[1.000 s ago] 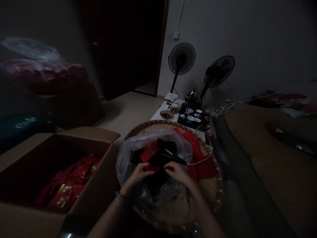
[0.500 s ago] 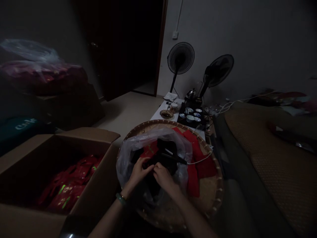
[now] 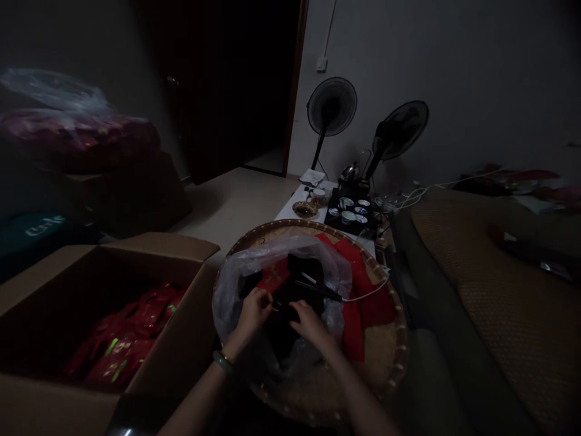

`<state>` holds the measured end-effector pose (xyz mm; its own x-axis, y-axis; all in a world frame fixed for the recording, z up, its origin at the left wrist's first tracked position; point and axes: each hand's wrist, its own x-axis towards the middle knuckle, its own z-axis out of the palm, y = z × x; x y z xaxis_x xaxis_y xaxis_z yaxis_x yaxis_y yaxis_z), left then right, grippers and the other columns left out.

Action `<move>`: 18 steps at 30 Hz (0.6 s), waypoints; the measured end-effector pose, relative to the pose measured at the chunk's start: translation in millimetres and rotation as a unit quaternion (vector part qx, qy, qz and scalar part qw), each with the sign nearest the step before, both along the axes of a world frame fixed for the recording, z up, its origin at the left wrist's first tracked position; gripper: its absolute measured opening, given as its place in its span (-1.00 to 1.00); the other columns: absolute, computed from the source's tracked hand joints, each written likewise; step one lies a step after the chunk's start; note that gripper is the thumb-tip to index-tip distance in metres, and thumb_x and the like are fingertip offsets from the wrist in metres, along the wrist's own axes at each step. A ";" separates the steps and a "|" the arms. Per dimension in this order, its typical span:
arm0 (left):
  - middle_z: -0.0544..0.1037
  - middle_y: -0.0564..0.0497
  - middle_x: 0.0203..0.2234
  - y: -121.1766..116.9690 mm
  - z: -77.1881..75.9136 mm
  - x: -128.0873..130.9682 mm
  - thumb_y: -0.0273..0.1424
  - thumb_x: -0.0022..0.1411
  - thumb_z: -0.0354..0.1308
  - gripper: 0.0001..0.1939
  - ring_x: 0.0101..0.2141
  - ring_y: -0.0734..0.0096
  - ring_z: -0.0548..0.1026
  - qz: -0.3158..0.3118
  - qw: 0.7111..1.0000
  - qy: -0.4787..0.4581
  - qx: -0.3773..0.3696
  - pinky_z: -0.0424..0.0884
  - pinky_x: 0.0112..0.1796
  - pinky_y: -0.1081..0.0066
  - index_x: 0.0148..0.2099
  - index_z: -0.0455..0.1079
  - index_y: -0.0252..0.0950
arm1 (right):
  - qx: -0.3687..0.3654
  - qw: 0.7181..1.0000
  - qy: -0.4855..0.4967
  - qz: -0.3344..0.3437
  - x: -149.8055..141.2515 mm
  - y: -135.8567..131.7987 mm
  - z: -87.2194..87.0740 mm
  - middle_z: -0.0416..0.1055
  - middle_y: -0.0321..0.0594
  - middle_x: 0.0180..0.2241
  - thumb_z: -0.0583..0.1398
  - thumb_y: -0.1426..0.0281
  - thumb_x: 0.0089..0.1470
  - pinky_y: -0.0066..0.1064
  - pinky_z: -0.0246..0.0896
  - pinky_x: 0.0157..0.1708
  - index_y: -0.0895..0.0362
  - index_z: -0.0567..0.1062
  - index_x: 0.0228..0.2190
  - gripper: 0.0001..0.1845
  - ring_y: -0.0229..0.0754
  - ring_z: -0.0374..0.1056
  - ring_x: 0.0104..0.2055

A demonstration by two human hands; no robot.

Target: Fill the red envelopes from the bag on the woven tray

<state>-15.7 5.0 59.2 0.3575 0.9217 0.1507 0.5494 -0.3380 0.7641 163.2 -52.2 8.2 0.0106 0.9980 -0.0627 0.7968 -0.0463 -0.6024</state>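
My left hand (image 3: 253,313) is over a clear plastic bag (image 3: 227,303), its thumb and fingers pinched together. A tiny pale spot shows at the fingertips, too small to name. Just to its right, my right hand (image 3: 310,323) has curled fingers above the dark contents; what they hold is hidden in the gloom. Black material (image 3: 284,339) fills the bag, and a red piece with a faint pattern (image 3: 273,274) lies in it. A black tool-like handle with a white cord (image 3: 324,290) rests across the bag. Red cloth-like pieces (image 3: 356,272) lie beside it.
Everything sits in a round woven tray (image 3: 393,363). At left stands an open cardboard box (image 3: 175,339) with shiny red packets (image 3: 131,333). Beyond are a tea tray with cups (image 3: 333,224) and two fans (image 3: 332,106). A couch with a woven mat (image 3: 494,290) is at right.
My hands, whose fingertips met before, have drawn apart. The left has shifted slightly left and the right slightly right. The bag and the things in the tray stay put.
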 end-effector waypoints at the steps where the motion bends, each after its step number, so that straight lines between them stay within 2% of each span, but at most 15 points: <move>1: 0.35 0.07 -0.47 -0.2 0.1 0.0 -0.66 -0.13 0.02 -0.79 -0.45 0.50 0.36 -0.005 1.000 -0.004 -0.005 0.27 -0.41 0.52 -0.46 0.39 -0.31 | -0.016 0.999 -0.037 0.008 -2.0 -1.5 -2.7 0.31 -0.13 -0.14 0.21 0.58 -0.24 -0.29 0.16 -0.09 0.09 0.35 -0.09 -0.43 -0.07 0.28 -0.08; 5: 0.39 0.03 -0.42 0.5 -0.8 -1.3 -0.66 -0.09 0.05 -0.74 -0.40 0.47 0.40 -0.012 1.000 0.001 -0.016 0.32 -0.35 0.48 -0.38 0.48 -0.30 | -0.042 0.992 -0.121 -0.009 -14.1 -2.6 -5.7 0.32 -0.12 -0.16 0.19 0.56 -0.19 -0.29 0.18 -0.17 0.08 0.33 -0.10 -0.48 -0.05 0.28 -0.11; 9: 0.42 0.01 -0.40 4.9 -0.6 -3.4 -0.65 -0.09 0.07 -0.68 -0.36 0.43 0.42 -0.034 0.998 0.042 -0.031 0.33 -0.29 0.45 -0.28 0.50 -0.28 | -0.037 0.988 -0.151 -0.011 -21.0 0.5 -5.1 0.32 -0.14 -0.16 0.20 0.54 -0.20 -0.33 0.18 -0.23 0.06 0.32 -0.12 -0.48 -0.07 0.28 -0.11; 11: 0.43 0.01 -0.38 7.2 0.0 -4.5 -0.65 -0.11 0.09 -0.64 -0.34 0.41 0.42 -0.055 0.996 0.056 -0.043 0.33 -0.27 0.45 -0.24 0.50 -0.28 | -0.030 0.989 -0.145 -0.013 -19.8 1.6 -6.4 0.35 -0.15 -0.19 0.18 0.55 -0.20 -0.35 0.18 -0.25 0.07 0.35 -0.17 -0.55 -0.08 0.30 -0.14; 15: 0.45 0.00 -0.36 9.0 2.6 -6.9 -0.66 -0.16 0.09 -0.58 -0.31 0.39 0.42 -0.078 0.994 0.062 -0.052 0.32 -0.24 0.45 -0.20 0.49 -0.28 | 0.008 0.998 -0.024 -0.052 -7.2 3.7 -9.8 0.43 -0.22 -0.33 0.12 0.56 -0.18 -0.40 0.20 -0.30 0.10 0.43 -0.31 -0.69 -0.16 0.36 -0.27; 18: 0.44 0.01 -0.37 8.3 5.7 -7.5 -0.66 -0.17 0.08 -0.57 -0.35 0.39 0.41 -0.088 0.992 0.065 -0.061 0.32 -0.28 0.46 -0.20 0.49 -0.27 | 0.044 0.988 0.112 -0.094 5.0 6.3 -2.9 0.45 -0.27 -0.43 0.12 0.47 -0.16 -0.43 0.23 -0.40 0.12 0.46 -0.34 -0.75 -0.22 0.36 -0.42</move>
<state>-23.2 13.3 64.9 0.5238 0.8517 -0.0162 0.5866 -0.3468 0.7318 168.2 -45.9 5.3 0.1916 0.9815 0.0018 0.6256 -0.1207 -0.7708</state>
